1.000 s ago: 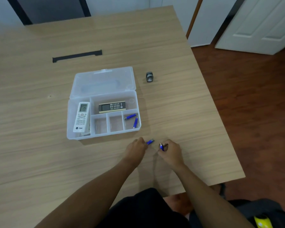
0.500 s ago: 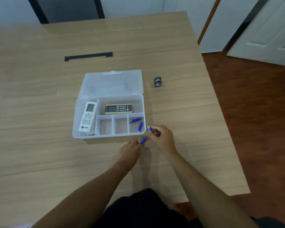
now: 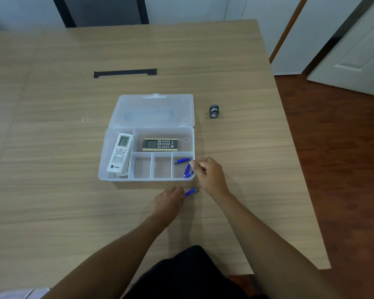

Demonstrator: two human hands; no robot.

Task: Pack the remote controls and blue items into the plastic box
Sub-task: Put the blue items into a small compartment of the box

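A clear plastic box (image 3: 145, 179) lies open on the table, lid folded back. A white remote (image 3: 119, 153) fills its left compartment and a dark remote (image 3: 160, 145) lies in the long rear one. Two blue items (image 3: 182, 160) rest in the front right compartment. My right hand (image 3: 212, 175) is at that compartment's corner, fingers pinched on another blue item (image 3: 190, 174) that dips inside the rim. My left hand (image 3: 168, 200) rests on the table before the box, fingertips holding a blue item (image 3: 191, 191) that points right.
A small grey object (image 3: 214, 111) sits on the wooden table (image 3: 52, 190) right of the lid. A black strip (image 3: 125, 72) lies further back. The table's right edge drops to a dark floor, with a white door beyond.
My right hand has carried its blue item from the table in front up to the box's front right compartment. My left hand has kept its blue item near the box front.
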